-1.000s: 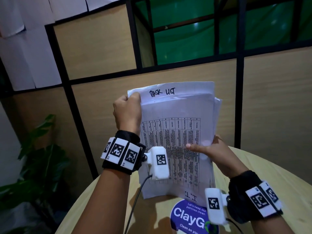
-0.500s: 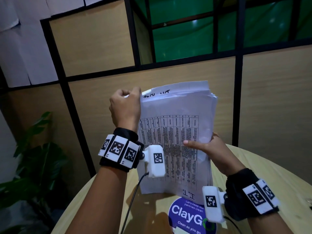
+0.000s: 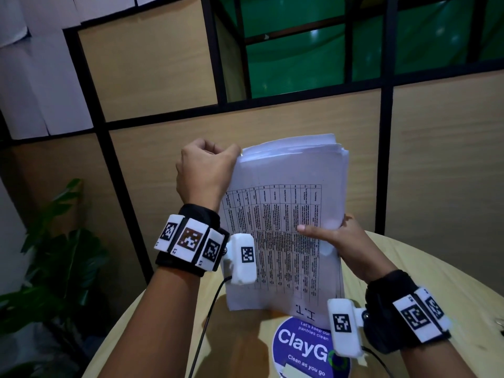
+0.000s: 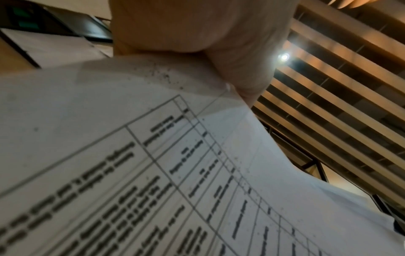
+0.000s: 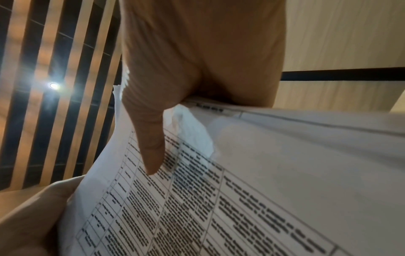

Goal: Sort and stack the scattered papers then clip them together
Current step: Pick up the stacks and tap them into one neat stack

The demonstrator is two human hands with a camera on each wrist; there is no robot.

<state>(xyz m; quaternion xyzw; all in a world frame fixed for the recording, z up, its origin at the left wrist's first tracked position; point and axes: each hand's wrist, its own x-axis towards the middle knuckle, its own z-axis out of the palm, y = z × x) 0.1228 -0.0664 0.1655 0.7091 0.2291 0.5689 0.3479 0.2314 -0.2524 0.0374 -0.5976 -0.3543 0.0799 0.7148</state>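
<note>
A stack of white papers (image 3: 286, 208) stands upright on its lower edge on the round wooden table (image 3: 425, 271), the front sheet printed with a table. My left hand (image 3: 207, 170) grips the stack's top left corner, fingers curled over the edge. My right hand (image 3: 341, 238) holds the right edge at mid-height, its thumb lying across the front sheet and the fingers hidden behind. In the left wrist view the papers (image 4: 153, 164) fill the lower frame under my left hand (image 4: 219, 43). The right wrist view shows my right hand (image 5: 186, 86) pinching the papers (image 5: 263, 173). No clip is visible.
A round blue ClayGo sticker (image 3: 302, 347) lies on the table just in front of the stack. A wood-panelled partition with black frames (image 3: 300, 115) stands close behind. A green plant (image 3: 54, 241) is at the lower left beside the table.
The sheets have slid down level with each other; the back sheet with handwriting no longer sticks up. Both hands keep their hold on the stack.
</note>
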